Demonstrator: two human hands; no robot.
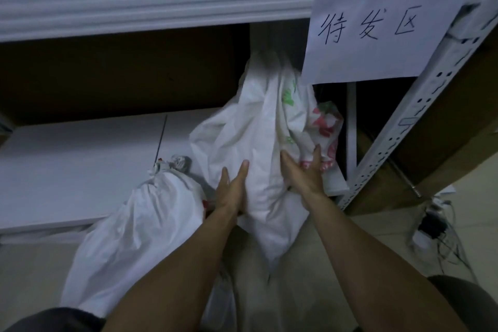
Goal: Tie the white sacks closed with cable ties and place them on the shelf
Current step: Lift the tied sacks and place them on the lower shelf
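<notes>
A white sack point(242, 129) with red and green print stands half on the white shelf board point(80, 164), leaning into the bay. My left hand point(233, 188) lies flat against its lower left side. My right hand point(304, 172) presses on its right side, fingers spread over the printed fabric. A second white sack point(140, 226) lies to the left, its tied neck point(167, 167) resting on the shelf edge with a thin cable tie tail point(161, 140) pointing up. Whether the standing sack's top is tied is hidden in the dark bay.
A paper sign point(377, 27) with handwritten characters hangs from the upper shelf beam point(161, 5). A perforated metal upright point(420, 105) stands to the right, with cardboard boxes point(444, 116) behind it. Tangled cables point(436, 226) lie on the floor at right.
</notes>
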